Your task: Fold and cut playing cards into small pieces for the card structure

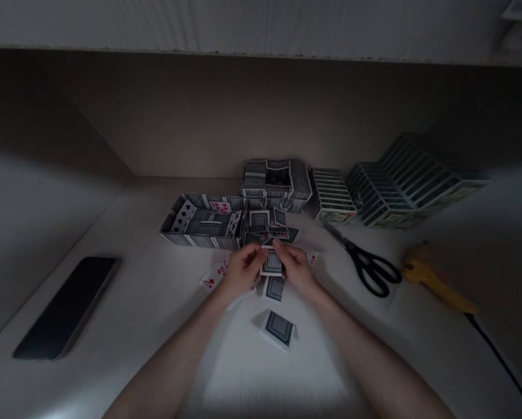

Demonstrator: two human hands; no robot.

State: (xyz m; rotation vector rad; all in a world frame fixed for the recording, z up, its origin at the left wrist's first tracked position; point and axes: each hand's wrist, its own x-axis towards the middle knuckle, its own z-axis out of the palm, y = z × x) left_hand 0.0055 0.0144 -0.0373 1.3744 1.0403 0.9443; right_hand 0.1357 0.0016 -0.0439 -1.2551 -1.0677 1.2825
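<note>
White counter (pixel 156 314), built card walls (pixel 203 224) toward the back. Left hand (pixel 242 269) and right hand (pixel 296 267) angle inward, fingers pinching one playing card (pixel 272 263) by its top edge, just in front of the walls.

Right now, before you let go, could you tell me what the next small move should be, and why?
I would probably ease the held playing cards slightly toward you first: the left hand and right hand pinch them close to the small card pile, and the walled card structure stands just behind it, so a bump could disturb it.
</note>
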